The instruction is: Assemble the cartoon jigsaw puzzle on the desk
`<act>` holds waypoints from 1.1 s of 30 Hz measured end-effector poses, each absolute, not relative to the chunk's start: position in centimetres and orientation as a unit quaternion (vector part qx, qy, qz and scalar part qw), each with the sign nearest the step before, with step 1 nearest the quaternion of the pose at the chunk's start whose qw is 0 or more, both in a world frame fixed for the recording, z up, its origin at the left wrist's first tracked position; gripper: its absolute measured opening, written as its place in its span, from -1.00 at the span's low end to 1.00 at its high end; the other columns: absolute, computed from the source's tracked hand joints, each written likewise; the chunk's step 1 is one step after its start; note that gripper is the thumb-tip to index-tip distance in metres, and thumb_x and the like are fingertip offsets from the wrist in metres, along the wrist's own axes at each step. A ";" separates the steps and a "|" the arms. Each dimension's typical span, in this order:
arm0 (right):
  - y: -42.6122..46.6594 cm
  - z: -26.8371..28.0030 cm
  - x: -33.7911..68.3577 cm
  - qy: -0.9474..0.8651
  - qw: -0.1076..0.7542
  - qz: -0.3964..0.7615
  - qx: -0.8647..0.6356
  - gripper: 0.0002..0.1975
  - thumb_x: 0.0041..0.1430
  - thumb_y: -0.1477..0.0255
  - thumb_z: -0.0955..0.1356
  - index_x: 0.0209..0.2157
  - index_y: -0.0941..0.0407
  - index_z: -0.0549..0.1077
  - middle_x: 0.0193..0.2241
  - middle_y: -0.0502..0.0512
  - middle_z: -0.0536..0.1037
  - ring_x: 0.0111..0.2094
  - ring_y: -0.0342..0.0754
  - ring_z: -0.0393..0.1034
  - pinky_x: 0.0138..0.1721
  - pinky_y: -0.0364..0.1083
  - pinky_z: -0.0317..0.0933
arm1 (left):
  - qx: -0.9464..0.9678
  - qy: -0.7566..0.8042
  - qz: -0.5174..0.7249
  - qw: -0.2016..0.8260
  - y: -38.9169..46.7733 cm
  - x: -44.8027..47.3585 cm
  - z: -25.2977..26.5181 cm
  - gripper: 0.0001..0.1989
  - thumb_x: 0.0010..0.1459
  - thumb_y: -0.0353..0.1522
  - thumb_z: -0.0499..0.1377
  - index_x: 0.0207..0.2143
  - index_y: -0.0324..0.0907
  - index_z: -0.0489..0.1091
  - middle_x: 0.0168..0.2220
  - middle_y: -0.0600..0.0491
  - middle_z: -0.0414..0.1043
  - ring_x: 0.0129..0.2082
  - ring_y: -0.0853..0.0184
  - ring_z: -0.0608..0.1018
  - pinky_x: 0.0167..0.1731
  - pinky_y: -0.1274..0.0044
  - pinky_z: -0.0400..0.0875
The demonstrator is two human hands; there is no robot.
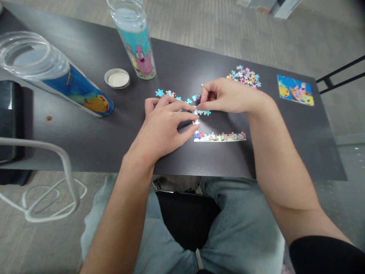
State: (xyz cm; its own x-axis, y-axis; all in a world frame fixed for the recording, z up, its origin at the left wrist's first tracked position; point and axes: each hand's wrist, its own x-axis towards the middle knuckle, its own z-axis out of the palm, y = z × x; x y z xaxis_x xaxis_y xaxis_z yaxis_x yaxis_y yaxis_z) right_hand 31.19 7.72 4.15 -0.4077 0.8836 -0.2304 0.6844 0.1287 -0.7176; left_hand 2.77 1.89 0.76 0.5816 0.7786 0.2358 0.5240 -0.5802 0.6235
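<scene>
My left hand [168,121] lies palm down with its fingers spread, the fingertips resting on the left column of a partly joined jigsaw puzzle. Joined edge pieces form a bottom strip [222,137] that runs right from below that hand. At the column's top, a short row of light-blue pieces [204,112] extends right. My right hand [228,95] reaches in from the right, thumb and forefinger pinched at this corner; the puzzle piece between them is mostly hidden. Loose pieces [159,92] lie beyond my left hand, partly covered by it.
A heap of puzzle pieces [245,77] lies behind my right wrist, with a picture card [296,90] farther right. Two clear printed canisters [139,49] and a round lid [117,78] stand at the left. A white cable [68,179] hangs near the dark table's [182,163] front edge.
</scene>
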 end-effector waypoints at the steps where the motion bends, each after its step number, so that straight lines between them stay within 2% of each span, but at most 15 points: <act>1: 7.8 4.2 31.2 -0.742 0.120 0.394 -0.528 -0.63 0.24 0.23 0.81 -0.35 -0.04 0.64 -0.48 -0.05 0.55 -0.29 0.06 0.49 -0.19 0.09 0.26 | 0.852 0.382 0.252 0.253 1.9 2.8 0.7 -0.83 0.55 -0.15 0.41 0.02 0.26 0.85 0.29 0.15 0.87 0.39 -0.16 0.65 0.51 -0.29 0.23; 8: 7.9 3.7 31.4 -0.745 0.132 0.383 -0.531 -0.58 0.26 0.20 0.81 -0.35 -0.04 0.59 -0.48 -0.06 0.57 -0.32 0.03 0.46 -0.25 0.05 0.23 | 0.854 0.383 0.249 0.251 1.9 2.7 0.6 -0.82 0.56 -0.14 0.41 0.04 0.26 0.86 0.30 0.14 0.87 0.41 -0.18 0.64 0.50 -0.29 0.23; 12: 8.0 3.5 31.4 -0.742 0.121 0.393 -0.529 -0.59 0.26 0.28 0.80 -0.36 -0.03 0.58 -0.49 -0.08 0.55 -0.34 0.00 0.43 -0.27 0.04 0.18 | 0.854 0.386 0.247 0.246 1.8 2.8 0.8 -0.81 0.58 -0.16 0.38 0.03 0.23 0.85 0.29 0.14 0.87 0.40 -0.16 0.65 0.49 -0.27 0.24; 16: 8.0 3.6 31.7 -0.733 0.125 0.409 -0.529 -0.57 0.27 0.23 0.82 -0.35 -0.02 0.61 -0.43 -0.06 0.64 -0.34 -0.02 0.43 -0.28 0.03 0.18 | 0.855 0.385 0.246 0.246 1.8 2.9 0.9 -0.83 0.58 -0.15 0.38 0.03 0.25 0.84 0.30 0.17 0.87 0.40 -0.15 0.65 0.49 -0.27 0.25; 19: 8.0 3.9 32.5 -0.727 0.136 0.421 -0.525 -0.53 0.18 0.11 0.88 -0.32 -0.03 0.67 -0.40 -0.06 0.69 -0.34 -0.01 0.46 -0.30 0.03 0.26 | 0.855 0.383 0.250 0.246 1.8 2.8 0.8 -0.83 0.58 -0.15 0.38 0.02 0.25 0.84 0.30 0.16 0.87 0.41 -0.16 0.66 0.49 -0.28 0.24; 22: 8.0 4.5 33.5 -0.737 0.124 0.410 -0.523 -0.51 0.03 0.08 0.94 -0.26 -0.06 0.77 -0.39 -0.05 0.70 -0.33 0.03 0.51 -0.30 0.05 0.34 | 0.853 0.382 0.256 0.247 1.9 2.8 0.6 -0.83 0.58 -0.15 0.38 0.01 0.24 0.84 0.29 0.15 0.87 0.40 -0.16 0.66 0.48 -0.28 0.23; 24: 7.9 4.9 34.0 -0.752 0.104 0.386 -0.523 -0.56 0.04 0.11 0.93 -0.25 -0.07 0.82 -0.39 -0.03 0.71 -0.33 0.06 0.54 -0.30 0.08 0.36 | 0.853 0.380 0.257 0.251 2.0 2.8 0.5 -0.83 0.57 -0.15 0.39 0.02 0.24 0.85 0.28 0.14 0.88 0.40 -0.17 0.66 0.49 -0.28 0.23; 29: 7.6 5.7 33.8 -0.762 0.066 0.351 -0.540 -0.76 0.22 0.29 0.87 -0.23 -0.04 0.89 -0.35 0.03 0.77 -0.27 0.12 0.63 -0.19 0.12 0.44 | 0.851 0.380 0.260 0.253 2.0 2.8 0.4 -0.82 0.56 -0.13 0.39 0.02 0.27 0.85 0.29 0.15 0.87 0.39 -0.16 0.66 0.51 -0.28 0.22; 33: 7.4 5.6 33.5 -0.759 0.079 0.357 -0.539 -0.78 0.24 0.37 0.85 -0.23 -0.02 0.87 -0.34 0.02 0.78 -0.26 0.07 0.62 -0.19 0.09 0.40 | 0.852 0.379 0.260 0.252 1.9 2.8 0.5 -0.82 0.57 -0.15 0.38 0.02 0.25 0.85 0.28 0.16 0.87 0.39 -0.15 0.67 0.50 -0.28 0.23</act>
State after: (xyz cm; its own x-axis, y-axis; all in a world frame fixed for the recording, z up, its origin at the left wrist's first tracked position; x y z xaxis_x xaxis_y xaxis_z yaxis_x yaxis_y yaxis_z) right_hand 33.51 7.43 5.59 -0.4061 0.8746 -0.2650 0.7619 0.1639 -0.6266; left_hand 2.77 1.94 0.49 0.5782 0.7761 0.2517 0.5143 -0.5861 0.6260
